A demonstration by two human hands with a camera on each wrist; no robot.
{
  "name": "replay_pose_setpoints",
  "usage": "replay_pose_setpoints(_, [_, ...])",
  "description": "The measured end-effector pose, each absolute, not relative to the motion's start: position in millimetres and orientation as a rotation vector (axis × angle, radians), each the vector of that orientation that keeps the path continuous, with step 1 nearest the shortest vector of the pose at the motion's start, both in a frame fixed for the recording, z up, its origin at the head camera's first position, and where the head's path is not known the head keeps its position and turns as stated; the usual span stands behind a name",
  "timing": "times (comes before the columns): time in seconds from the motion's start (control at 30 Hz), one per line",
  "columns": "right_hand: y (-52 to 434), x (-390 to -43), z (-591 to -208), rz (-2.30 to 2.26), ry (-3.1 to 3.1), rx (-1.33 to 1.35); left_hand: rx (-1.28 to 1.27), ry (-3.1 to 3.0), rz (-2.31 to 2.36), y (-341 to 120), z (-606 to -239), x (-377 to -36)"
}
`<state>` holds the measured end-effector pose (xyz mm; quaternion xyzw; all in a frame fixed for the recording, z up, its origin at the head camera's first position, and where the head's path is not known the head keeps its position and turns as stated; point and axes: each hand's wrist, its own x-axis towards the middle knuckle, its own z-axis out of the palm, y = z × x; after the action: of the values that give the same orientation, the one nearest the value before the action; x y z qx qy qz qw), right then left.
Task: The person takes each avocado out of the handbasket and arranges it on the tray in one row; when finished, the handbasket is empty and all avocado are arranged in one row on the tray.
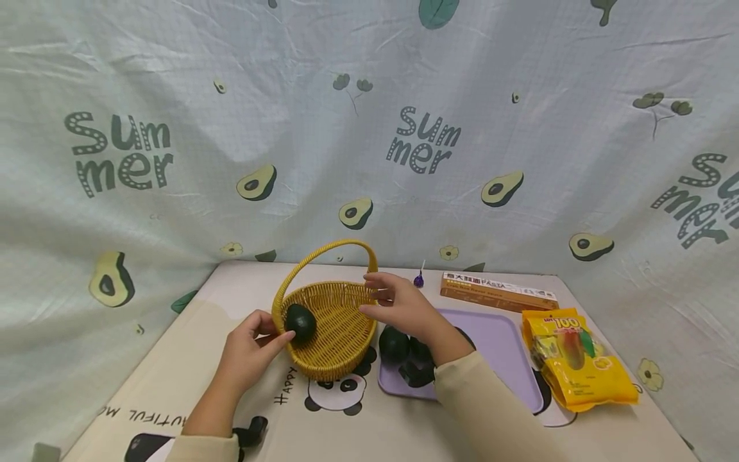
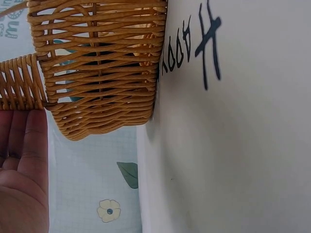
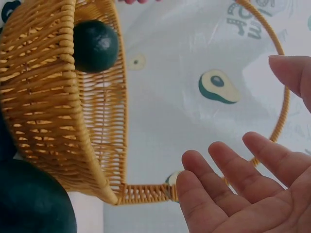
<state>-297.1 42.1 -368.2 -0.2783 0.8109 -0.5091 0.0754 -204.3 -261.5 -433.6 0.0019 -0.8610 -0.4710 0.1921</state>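
A yellow wicker basket [image 1: 335, 366] with a tall arched handle stands on the table. Inside it, against the left side, lies a dark green avocado [image 1: 301, 323], also visible in the right wrist view [image 3: 95, 46]. My left hand [image 1: 249, 346] holds the handle's left base, thumb on the near side by the avocado; in the left wrist view its fingers [image 2: 31, 141] pass behind the woven strip. At the basket's right rim, my right hand [image 1: 401, 305] hovers with fingers spread and holds nothing. More dark green avocados [image 1: 394, 345] sit on a lilac tray [image 1: 496, 340], partly hidden by the right arm.
Behind the tray lies a long pasta box [image 1: 499, 292], with a small purple-wrapped lollipop [image 1: 418, 280] to its left. A yellow candy bag [image 1: 583, 366] rests at the tray's right edge. A printed cloth [image 1: 323, 154] hangs along the table's back edge.
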Motion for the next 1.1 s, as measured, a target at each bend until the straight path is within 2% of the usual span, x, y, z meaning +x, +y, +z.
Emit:
replay_pose_setpoints(0.7, [5,-312,-363,-1.393,2.408,-0.815,0.020,-2.423,-1.305,-260,-432,-203])
replay_pose_setpoints(1.1, [-17,-318,-368,-1.362,2.365,-0.893,0.038,-2.429,-1.322,-259,-431,-201])
